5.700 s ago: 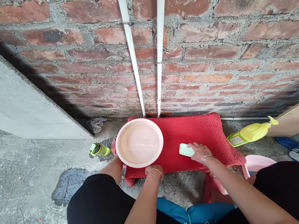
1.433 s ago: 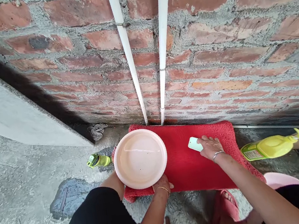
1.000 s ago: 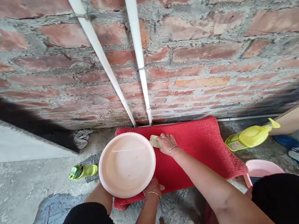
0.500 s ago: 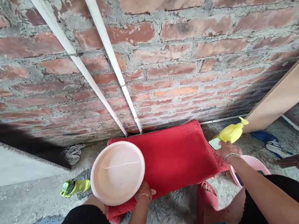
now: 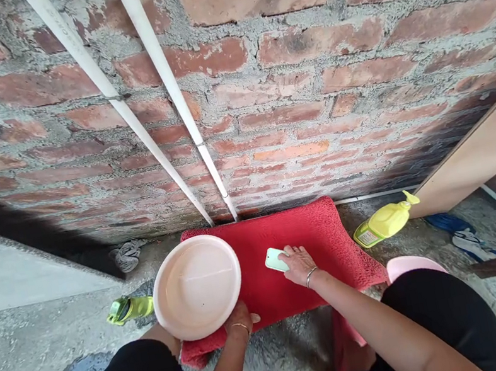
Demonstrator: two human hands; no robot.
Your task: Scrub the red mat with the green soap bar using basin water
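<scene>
"What is held by the right hand [image 5: 299, 264]?"

"A pale green block [image 5: 274, 260] — it is gripped by one end, over the red cloth [image 5: 316, 231]."

"And the left hand [image 5: 239, 320]?"

"It is set at the pink basin [image 5: 166, 289]'s near-right rim — its fingers are partly hidden."

"Beyond the cloth's right end?"

"A yellow pump bottle [image 5: 383, 223] is seen."

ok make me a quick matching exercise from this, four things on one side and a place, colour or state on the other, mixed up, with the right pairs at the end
Things
1. basin
2. small flat item
3. cloth
4. pump bottle

Descriptions
A. bright red
B. yellow, with a label
C. pale pink, with the left hand at its near edge
D. pale green, in the right hand

Right pairs
1-C, 2-D, 3-A, 4-B
</scene>
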